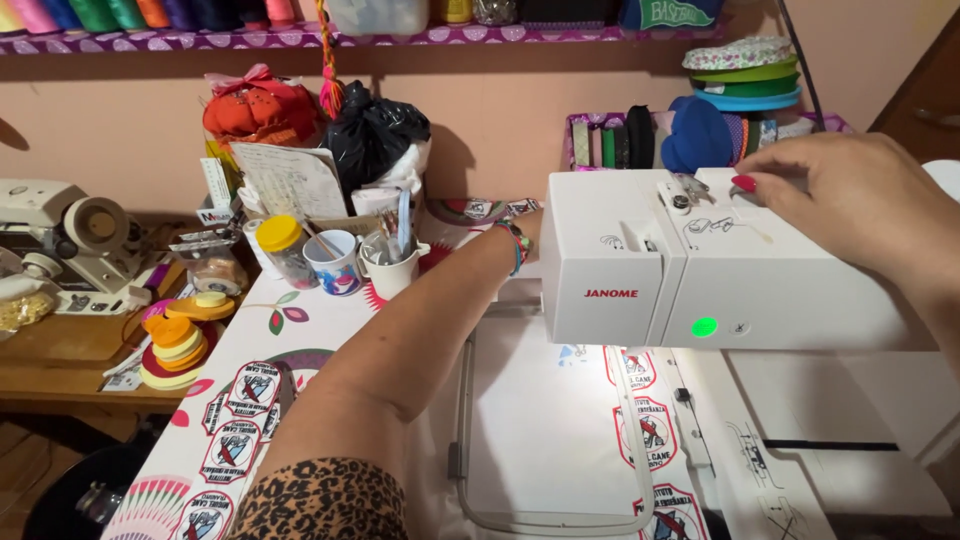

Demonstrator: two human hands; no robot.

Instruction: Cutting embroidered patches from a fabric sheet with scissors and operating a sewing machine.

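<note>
A white embroidery machine (640, 260) stands in front of me with a green light (704, 327) lit on its front. My right hand (850, 205) rests on top of its head, fingertips by the thread guide (683, 192). My left arm reaches behind the machine's left end; my left hand is hidden there, only the wrist with a beaded bracelet (517, 243) shows. Under the needle lies a hoop (465, 420) holding white fabric (545, 420) with round red-and-black emblems (650, 430).
Cups with tools (390, 262), a yellow-lidded jar (284, 247), a black bag (372, 135) and stacked foam discs (178, 340) sit at the left. Another sewing machine (70, 240) stands on a wooden table. Thread spools line the shelf (150, 40) above.
</note>
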